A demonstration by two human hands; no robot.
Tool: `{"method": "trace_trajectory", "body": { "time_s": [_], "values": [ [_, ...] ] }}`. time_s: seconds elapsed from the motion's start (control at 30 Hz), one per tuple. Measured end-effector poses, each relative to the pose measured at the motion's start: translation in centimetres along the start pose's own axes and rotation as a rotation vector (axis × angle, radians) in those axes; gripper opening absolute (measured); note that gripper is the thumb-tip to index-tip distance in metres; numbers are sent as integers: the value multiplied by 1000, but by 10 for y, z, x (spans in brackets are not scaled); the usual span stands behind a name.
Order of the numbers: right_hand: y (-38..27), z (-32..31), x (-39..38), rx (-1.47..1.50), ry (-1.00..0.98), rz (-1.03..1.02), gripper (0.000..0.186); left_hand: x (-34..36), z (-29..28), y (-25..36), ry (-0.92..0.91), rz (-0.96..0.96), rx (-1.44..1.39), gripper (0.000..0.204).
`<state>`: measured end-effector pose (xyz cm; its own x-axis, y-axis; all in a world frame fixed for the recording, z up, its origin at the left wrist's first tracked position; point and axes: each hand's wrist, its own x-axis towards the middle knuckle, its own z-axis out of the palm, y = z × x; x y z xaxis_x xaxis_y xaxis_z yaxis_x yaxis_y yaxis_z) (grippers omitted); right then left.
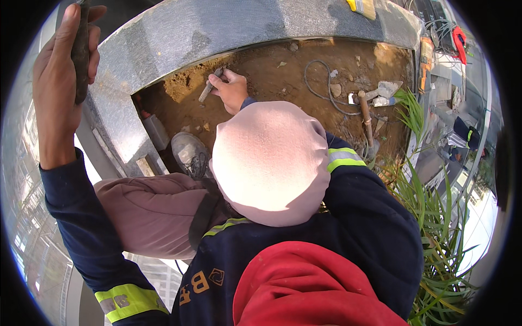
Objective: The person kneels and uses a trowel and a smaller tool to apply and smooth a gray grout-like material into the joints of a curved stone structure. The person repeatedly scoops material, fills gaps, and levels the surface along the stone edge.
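My left hand point(57, 89) is raised at the upper left, its fingers curled round a dark, elongated object point(81, 60) seen edge-on; its kind is not clear. Low over brown soil point(266, 73), my right hand point(232, 91) grips a short grey-brown stick-like piece point(206, 91) between thumb and fingers. That piece slants beside the inner edge of a grey stone curb point(190, 32). A grey shoe point(190, 154) stands on the soil nearby. Pale pink rounded cloth point(269, 163) fills the middle and covers part of my right arm.
Right of my hand lie a looped cable point(308, 81), a wooden-handled tool point(365, 117) and a trowel point(389, 88). An orange power tool point(426, 62) rests by the right edge. A yellow-handled brush point(364, 7) is on the curb. Green leaves point(440, 233) crowd the right side.
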<state>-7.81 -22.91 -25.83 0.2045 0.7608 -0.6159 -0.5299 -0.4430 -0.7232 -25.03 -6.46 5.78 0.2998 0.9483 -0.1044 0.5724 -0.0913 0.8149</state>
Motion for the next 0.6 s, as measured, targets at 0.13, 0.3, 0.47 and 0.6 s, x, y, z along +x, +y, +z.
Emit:
{"method": "trace_trajectory", "body": {
  "time_s": [0.13, 0.3, 0.47, 0.6],
  "values": [
    [17, 12, -8, -171, -119, 48, 16, 7, -5, -9, -18, 15, -22, 62],
    [-8, 0, -41, -707, -629, -72, 51, 5, -11, -9, 14, 44, -27, 59],
    [-132, -58, -59, -890, -686, -191, 49, 3, 8, 11, 16, 46, -124, 54],
    [-227, -120, -62, -827, -244, -166, 44, -3, 12, 36, 38, 34, -192, 51]
  ]
}}
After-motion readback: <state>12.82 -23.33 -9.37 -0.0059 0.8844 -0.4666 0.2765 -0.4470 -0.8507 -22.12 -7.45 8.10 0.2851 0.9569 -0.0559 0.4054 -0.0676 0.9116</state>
